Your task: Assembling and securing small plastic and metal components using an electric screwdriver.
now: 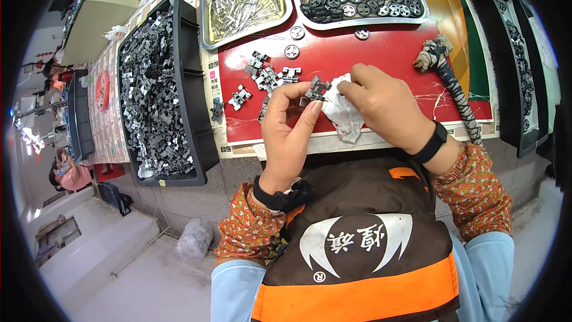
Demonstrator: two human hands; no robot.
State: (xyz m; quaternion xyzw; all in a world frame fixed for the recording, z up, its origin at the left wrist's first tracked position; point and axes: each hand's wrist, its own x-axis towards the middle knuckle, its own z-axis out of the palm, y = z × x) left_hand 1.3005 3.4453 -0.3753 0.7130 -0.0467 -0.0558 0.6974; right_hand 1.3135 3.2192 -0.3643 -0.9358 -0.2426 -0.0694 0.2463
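Between the thumb and forefinger of my left hand (287, 131) is a small grey plastic piece (316, 89), shaped like a toy-car chassis. My right hand (387, 104) is beside it with its fingers pinched together; whatever they hold is hidden. A crumpled white cloth or sheet (345, 113) lies just under those right fingertips, and I cannot tell if they grip it. Several similar grey chassis pieces (240, 97) lie on the red board (393, 53) beyond my left hand. A few small black wheels with silver spokes (291, 51) rest farther back on the board.
At the back stand a metal tray (205, 24) of thin metal pins and another tray (357, 24) of wheels. A black bin (193, 83) of grey pieces is at left. A cloth-wrapped hammer-like tool (456, 89) lies at right, near another black bin (506, 77).
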